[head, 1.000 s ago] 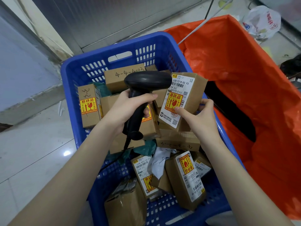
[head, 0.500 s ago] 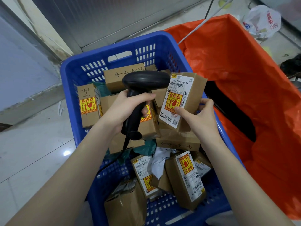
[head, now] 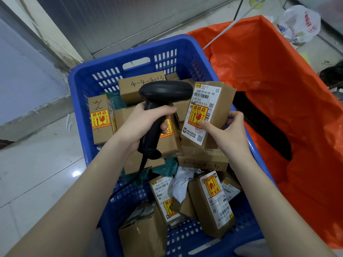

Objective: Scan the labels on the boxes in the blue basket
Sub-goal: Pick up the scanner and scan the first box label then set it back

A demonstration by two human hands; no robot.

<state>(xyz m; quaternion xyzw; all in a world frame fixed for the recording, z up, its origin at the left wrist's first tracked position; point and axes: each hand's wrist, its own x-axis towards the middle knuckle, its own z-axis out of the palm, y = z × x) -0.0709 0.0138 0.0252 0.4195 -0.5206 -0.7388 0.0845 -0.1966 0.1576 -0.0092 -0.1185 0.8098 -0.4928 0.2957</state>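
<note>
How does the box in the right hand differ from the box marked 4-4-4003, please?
The held box is lifted and tilted in the right hand; the 4-4-4003 box lies in the basket. The held box shows a printed label and a yellow fragile sticker; the other shows only handwriting. Both are brown cardboard.
</note>
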